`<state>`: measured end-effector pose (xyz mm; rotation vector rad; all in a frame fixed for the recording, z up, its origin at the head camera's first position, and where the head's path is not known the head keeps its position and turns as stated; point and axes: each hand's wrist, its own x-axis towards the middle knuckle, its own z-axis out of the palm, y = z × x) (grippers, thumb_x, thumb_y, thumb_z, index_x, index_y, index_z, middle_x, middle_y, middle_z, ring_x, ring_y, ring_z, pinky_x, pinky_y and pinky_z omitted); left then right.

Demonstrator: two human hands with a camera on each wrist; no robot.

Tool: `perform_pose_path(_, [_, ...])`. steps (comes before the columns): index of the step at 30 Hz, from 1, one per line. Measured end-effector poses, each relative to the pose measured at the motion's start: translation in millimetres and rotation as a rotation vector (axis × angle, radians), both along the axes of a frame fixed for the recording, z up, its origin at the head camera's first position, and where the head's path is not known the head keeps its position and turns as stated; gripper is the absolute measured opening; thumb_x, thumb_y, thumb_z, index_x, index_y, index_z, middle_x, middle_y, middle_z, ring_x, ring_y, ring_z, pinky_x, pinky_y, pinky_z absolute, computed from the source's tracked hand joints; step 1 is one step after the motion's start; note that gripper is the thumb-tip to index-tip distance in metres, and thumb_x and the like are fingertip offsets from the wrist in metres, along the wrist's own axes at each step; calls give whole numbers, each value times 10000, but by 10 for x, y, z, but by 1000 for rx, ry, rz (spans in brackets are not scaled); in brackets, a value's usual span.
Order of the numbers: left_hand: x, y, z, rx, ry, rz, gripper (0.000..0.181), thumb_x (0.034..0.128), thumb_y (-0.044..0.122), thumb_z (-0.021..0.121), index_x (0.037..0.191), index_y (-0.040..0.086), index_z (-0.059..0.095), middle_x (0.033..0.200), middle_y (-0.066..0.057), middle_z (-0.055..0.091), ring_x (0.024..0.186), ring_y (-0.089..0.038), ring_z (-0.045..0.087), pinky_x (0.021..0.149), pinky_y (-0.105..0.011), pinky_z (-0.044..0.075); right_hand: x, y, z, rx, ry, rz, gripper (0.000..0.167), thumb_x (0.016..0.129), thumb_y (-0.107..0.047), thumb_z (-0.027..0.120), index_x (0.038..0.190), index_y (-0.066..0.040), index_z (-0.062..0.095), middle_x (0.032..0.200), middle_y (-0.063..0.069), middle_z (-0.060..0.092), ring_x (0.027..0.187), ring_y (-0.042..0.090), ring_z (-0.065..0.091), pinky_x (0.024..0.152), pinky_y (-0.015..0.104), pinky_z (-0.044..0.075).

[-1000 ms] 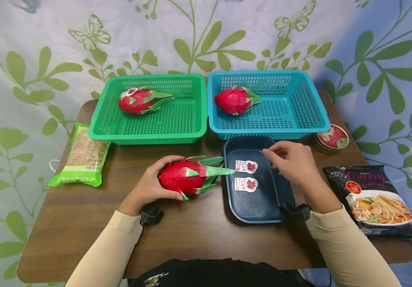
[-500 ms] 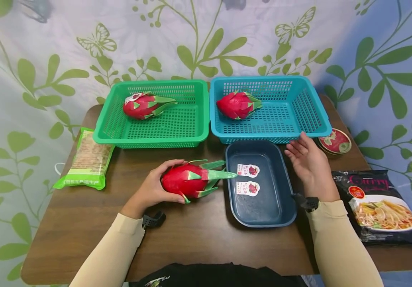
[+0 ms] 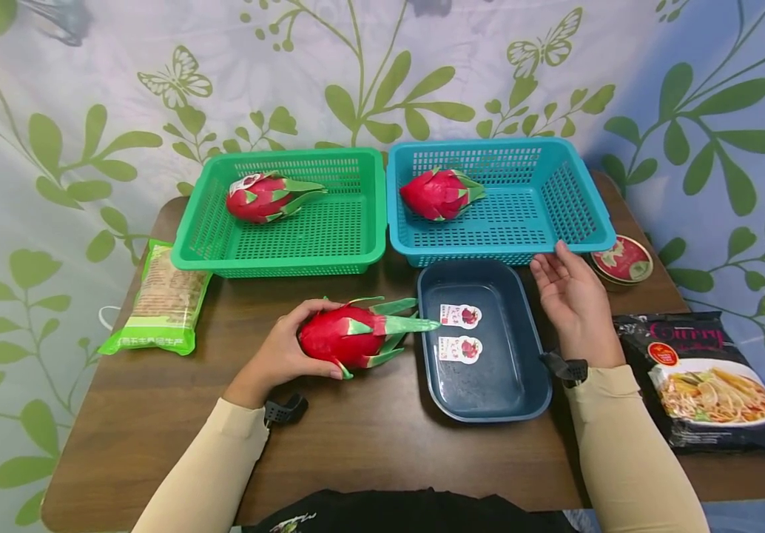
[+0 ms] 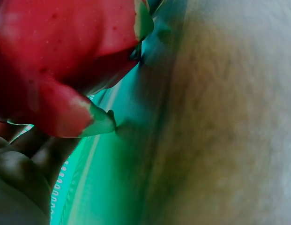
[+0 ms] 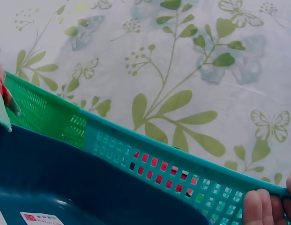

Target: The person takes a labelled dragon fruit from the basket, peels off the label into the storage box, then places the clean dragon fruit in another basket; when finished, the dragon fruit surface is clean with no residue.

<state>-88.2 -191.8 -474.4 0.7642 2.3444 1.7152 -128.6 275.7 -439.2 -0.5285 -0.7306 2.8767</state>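
Note:
My left hand [image 3: 282,352] grips a red dragon fruit [image 3: 342,337] with long green leaf tips. Its longest tip [image 3: 416,324] reaches over the rim of a dark blue tray [image 3: 482,392]. Two fruit stickers [image 3: 460,316] lie in that tray. At the front edge of the blue basket [image 3: 489,246], my right hand [image 3: 575,300] holds the rim, thumb on top and fingers [image 5: 257,206] below it against the outer wall. Another dragon fruit [image 3: 441,194] lies in this basket. In the green basket [image 3: 276,264] rests a dragon fruit [image 3: 268,198] bearing a sticker.
On the left of the brown table [image 3: 349,466] lies a green-edged food packet [image 3: 163,296]. A round red-topped tin [image 3: 622,259] stands beside the blue basket. A black curry noodle packet [image 3: 709,381] lies at the right. Behind the baskets hangs a leaf-patterned cloth [image 3: 422,81].
My right hand has moved from above the tray to the blue basket's front rim, turning palm upward. The left hand keeps its hold on the dragon fruit. The view has shifted slightly.

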Motion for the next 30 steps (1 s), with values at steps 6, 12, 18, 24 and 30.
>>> perform_pose_path(6, [19,15,38,-15,-31,11,951,642,60,1014,1467,127,545,1450,-25,577,1297,-319,515,921,-457,583,2,-4,-4,-38,-6,-6,290,1004,-34,701,1248,-17,545,1014,161,633,894,253,690,853,344,606])
perform_pose_path(12, [89,67,250,-7,-59,9,863,678,38,987,1423,67,554,1437,-39,581,1296,-332,508,906,-438,591,-15,-6,-18,-37,-4,-14,291,1000,-35,706,1230,-30,528,1039,153,615,929,248,665,863,341,600])
perform_pose_path(18, [49,-20,199,38,-45,13,851,655,65,1013,1391,164,597,1429,-17,604,1276,-307,541,896,-447,598,2,-20,-15,-48,-1,-3,352,995,-39,712,1288,-37,519,1064,149,619,943,245,672,891,341,593])
perform_pose_path(24, [-17,-136,177,73,-1,-1,865,658,81,1017,1406,169,592,1445,-25,595,1289,-311,534,893,-457,600,12,-10,-24,-62,23,9,311,1017,-38,679,1293,-28,537,1074,151,621,947,245,672,908,343,586])
perform_pose_path(30, [-105,-249,368,165,64,-115,838,673,118,1013,1393,66,587,1433,-129,590,1280,-356,537,879,-458,606,7,-2,-32,-73,23,12,365,997,-35,707,1320,-33,536,1095,154,628,957,246,675,909,345,586])
